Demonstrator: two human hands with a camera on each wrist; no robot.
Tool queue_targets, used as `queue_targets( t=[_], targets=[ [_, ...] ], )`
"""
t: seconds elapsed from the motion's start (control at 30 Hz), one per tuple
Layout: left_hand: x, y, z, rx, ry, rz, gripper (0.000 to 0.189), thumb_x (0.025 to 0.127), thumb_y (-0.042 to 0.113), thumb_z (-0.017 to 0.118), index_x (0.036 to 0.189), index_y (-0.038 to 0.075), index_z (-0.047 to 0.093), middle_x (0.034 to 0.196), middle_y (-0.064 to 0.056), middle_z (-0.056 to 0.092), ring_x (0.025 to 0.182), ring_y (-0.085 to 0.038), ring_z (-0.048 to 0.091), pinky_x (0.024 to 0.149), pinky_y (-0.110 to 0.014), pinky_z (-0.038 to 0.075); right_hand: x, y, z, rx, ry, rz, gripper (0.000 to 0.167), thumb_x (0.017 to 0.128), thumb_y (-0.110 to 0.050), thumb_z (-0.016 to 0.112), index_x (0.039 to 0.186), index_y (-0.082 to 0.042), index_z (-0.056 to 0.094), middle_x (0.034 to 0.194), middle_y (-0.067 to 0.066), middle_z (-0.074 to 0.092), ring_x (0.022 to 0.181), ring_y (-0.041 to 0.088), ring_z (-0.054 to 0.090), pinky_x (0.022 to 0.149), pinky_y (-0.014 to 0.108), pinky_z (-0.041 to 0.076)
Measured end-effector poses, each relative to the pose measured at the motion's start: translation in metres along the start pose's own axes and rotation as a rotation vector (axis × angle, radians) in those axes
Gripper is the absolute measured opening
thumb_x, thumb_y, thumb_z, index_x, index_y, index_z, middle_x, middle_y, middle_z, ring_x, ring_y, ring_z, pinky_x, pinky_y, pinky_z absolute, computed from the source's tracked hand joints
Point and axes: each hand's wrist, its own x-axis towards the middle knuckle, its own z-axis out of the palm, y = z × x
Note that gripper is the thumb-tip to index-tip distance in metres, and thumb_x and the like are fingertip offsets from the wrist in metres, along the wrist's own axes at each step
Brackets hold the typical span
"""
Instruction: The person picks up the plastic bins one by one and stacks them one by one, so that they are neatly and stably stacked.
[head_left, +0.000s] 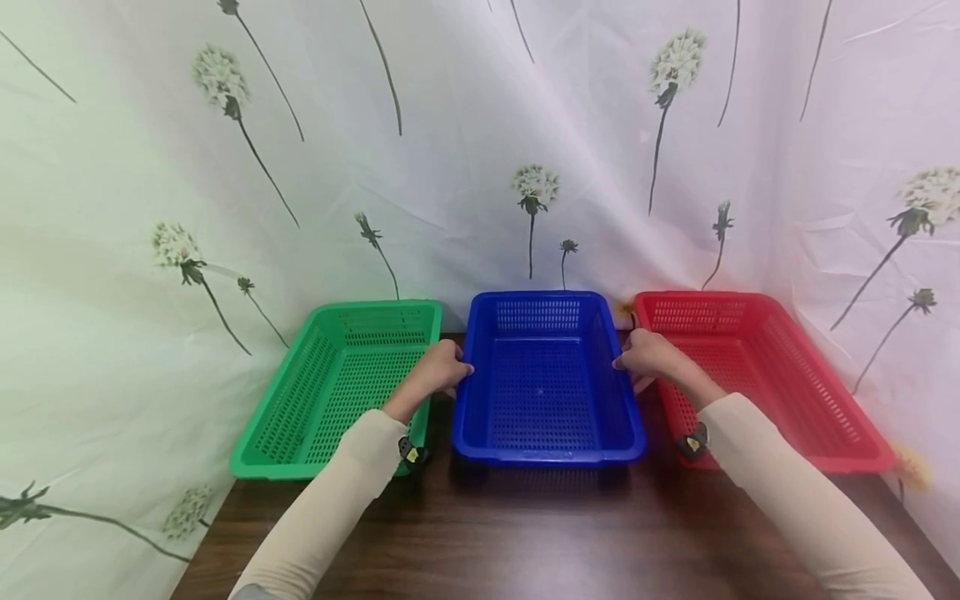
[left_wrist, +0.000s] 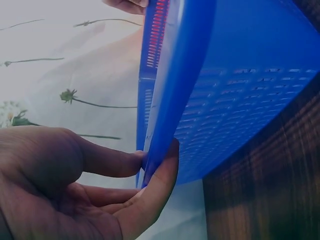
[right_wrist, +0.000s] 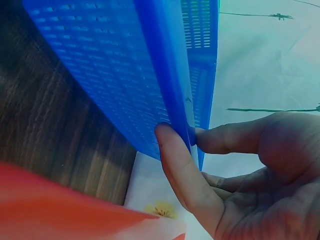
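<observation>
A blue plastic basket [head_left: 551,457] with slotted walls and floor is in the middle of the head view, nothing lying in it. My left hand [head_left: 444,367] pinches its left rim between thumb and fingers. In the left wrist view, that hand [left_wrist: 95,185] has the thumb on the rim's inner side and fingers beneath the lip. On the opposite side, my right hand [head_left: 645,357] pinches the right rim. The right wrist view shows this hand [right_wrist: 250,175] with its thumb and index finger on either side of the blue rim [right_wrist: 172,65].
A green basket [head_left: 262,417] stands to the left, partly behind my left forearm. To the right is a red basket [head_left: 825,367], overlapped by my right forearm. All sit along the back of a dark wooden table [head_left: 525,533], before a white flower-printed cloth [head_left: 465,167].
</observation>
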Motion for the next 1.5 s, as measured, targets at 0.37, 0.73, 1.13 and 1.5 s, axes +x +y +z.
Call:
queue_targets(
  t=[0.37, 0.73, 1.13, 1.5],
  targets=[
    [-0.004, 0.012, -0.014, -0.002, 0.007, -0.003, 0.032, 0.108, 0.01, 0.058, 0.127, -0.014, 0.063, 0.105, -0.027, 0.075, 0.079, -0.029, 0.079, 0.069, -0.038, 0.067, -0.005, -0.006, -0.012, 0.067, -0.006, 0.008, 0.02, 0.104, -0.006, 0.062, 0.108, 0.014, 0.063, 0.094, 0.027, 0.074, 0.074, 0.028, 0.079, 0.067, 0.04, 0.067],
    [-0.013, 0.022, -0.042, -0.041, 0.042, -0.002, 0.044, 0.11, 0.014, 0.057, 0.146, -0.011, 0.054, 0.116, -0.028, 0.074, 0.083, -0.026, 0.078, 0.076, -0.04, 0.067, -0.016, -0.025, -0.023, 0.09, 0.035, -0.009, 0.03, 0.106, -0.012, 0.063, 0.119, 0.014, 0.057, 0.105, 0.031, 0.074, 0.08, 0.032, 0.081, 0.074, 0.046, 0.068],
    [-0.036, 0.017, -0.078, -0.098, 0.075, 0.003, 0.049, 0.11, 0.016, 0.055, 0.153, -0.009, 0.049, 0.134, -0.03, 0.069, 0.112, -0.037, 0.075, 0.088, -0.041, 0.065, -0.027, -0.06, -0.027, 0.133, 0.043, -0.075, 0.026, 0.106, -0.015, 0.064, 0.112, 0.009, 0.062, 0.095, 0.022, 0.073, 0.075, 0.024, 0.075, 0.071, 0.039, 0.067],
    [-0.061, 0.009, -0.111, -0.143, 0.138, 0.015, 0.055, 0.11, 0.024, 0.057, 0.157, -0.004, 0.047, 0.14, -0.029, 0.065, 0.109, -0.031, 0.074, 0.086, -0.034, 0.063, -0.033, -0.094, -0.027, 0.2, 0.017, -0.129, 0.026, 0.106, -0.015, 0.063, 0.119, 0.008, 0.061, 0.101, 0.023, 0.071, 0.083, 0.028, 0.076, 0.082, 0.045, 0.067]
  ],
)
